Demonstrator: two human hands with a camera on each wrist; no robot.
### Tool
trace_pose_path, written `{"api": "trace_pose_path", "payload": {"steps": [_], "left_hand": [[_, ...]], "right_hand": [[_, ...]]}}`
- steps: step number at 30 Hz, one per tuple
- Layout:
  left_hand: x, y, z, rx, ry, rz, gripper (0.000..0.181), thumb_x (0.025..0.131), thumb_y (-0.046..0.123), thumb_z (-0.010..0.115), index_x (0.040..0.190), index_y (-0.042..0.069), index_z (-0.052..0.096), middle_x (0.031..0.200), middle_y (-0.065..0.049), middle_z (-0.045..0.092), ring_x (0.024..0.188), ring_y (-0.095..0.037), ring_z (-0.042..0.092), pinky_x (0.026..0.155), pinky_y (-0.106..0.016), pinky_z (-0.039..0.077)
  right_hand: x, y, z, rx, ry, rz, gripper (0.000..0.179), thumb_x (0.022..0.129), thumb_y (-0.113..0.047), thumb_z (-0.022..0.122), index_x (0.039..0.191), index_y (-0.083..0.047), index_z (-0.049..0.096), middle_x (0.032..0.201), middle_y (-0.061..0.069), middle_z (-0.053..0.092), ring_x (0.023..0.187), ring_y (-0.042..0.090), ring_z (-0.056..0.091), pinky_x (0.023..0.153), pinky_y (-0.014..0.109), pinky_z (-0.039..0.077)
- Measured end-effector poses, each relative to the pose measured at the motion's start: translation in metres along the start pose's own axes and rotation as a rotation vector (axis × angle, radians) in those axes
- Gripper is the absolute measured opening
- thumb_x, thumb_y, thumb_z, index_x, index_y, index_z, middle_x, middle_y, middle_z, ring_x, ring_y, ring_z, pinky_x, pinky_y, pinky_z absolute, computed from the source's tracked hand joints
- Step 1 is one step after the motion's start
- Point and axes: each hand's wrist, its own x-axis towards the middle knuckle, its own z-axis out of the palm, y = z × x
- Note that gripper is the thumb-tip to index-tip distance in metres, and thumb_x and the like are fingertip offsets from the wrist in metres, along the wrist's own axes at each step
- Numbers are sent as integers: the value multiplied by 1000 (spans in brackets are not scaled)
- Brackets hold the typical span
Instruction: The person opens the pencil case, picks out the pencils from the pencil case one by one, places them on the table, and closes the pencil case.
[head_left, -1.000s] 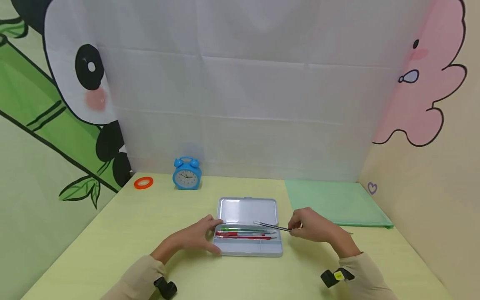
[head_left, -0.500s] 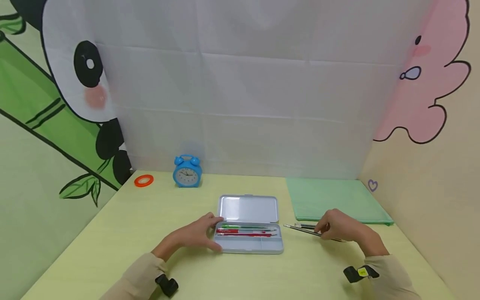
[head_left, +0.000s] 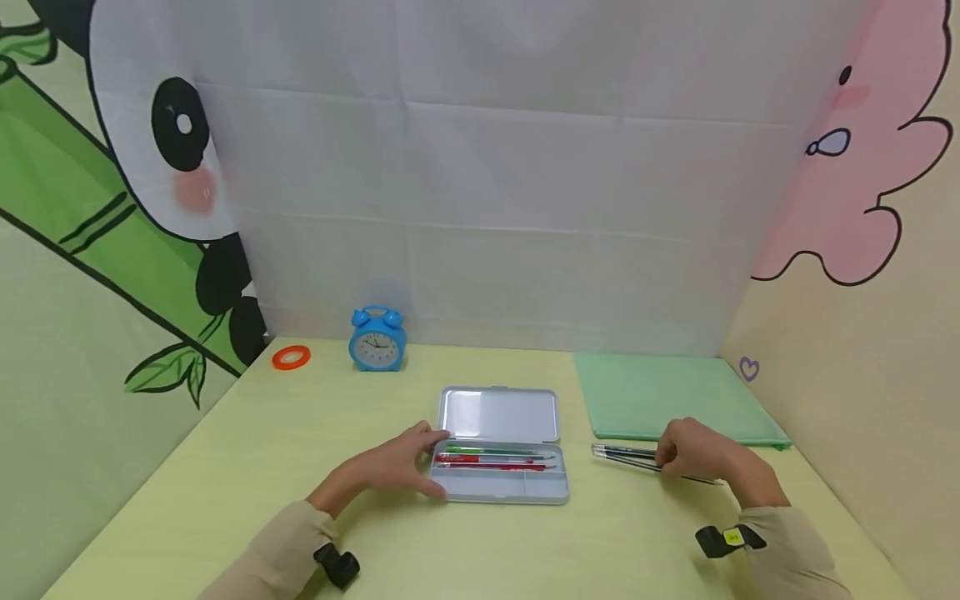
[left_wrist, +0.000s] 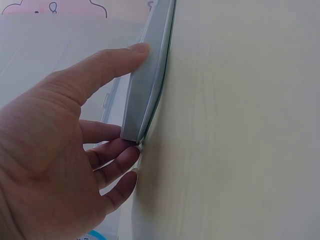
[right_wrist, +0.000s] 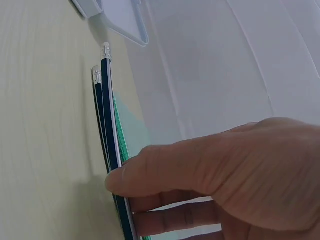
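A grey pencil case lies with its lid swung back, seen in the head view. Inside are a green pen and red pens or pencils. My left hand grips its left end, thumb at the front corner and fingers toward the hinge side. To the right of the case, my right hand pinches a dark pencil with a pale eraser end, low over the table. A second dark pencil lies right alongside it. The right fingers hide the middle of both.
A green cloth-like mat or folder lies at the back right, just behind the pencils. Toward the back left stand a blue alarm clock and an orange tape ring. A white sheet hangs behind the table.
The right hand has carried the pencil away from over the case, rightward and down, to beside the other pencil. The left hand keeps its hold on the case.
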Motion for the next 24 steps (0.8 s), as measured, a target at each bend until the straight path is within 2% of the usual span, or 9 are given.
{"api": "trace_pose_path", "payload": {"steps": [5,12,16,21,24], "left_hand": [[-1,2,-1,14,-3,13,93,77,41,86,149,2,43,116,-4,45,112,-22,43,93,-44,42],[0,0,1,12,-1,-6,94,77,45,85,150,4,43,116,-1,45,113,-21,43,93,-41,42],[1,-1,1,2,2,-9,94,76,45,86,150,4,43,116,-1,44,113,-20,43,93,-42,42],[1,0,0,-6,3,-5,94,76,45,86,149,4,43,116,-2,45,113,-21,42,93,-42,41],[1,0,-1,-9,2,-4,94,76,44,86,149,3,43,116,-3,44,113,-21,42,93,-42,41]], "right_hand": [[1,0,2,-26,22,7,13,79,2,77,83,-10,80,80,-4,71,64,4,54,59,26,49],[7,1,6,-110,65,-32,14,77,5,77,78,-9,81,76,-1,71,63,3,48,58,25,47],[9,3,9,-105,72,12,17,76,7,76,78,-9,81,78,-2,70,64,5,48,58,25,47],[12,3,12,-89,77,45,25,74,12,70,71,-12,77,69,-5,59,58,8,41,54,26,38],[13,1,13,-94,78,74,26,74,12,70,69,-13,75,68,-4,57,58,9,41,54,27,37]]}}
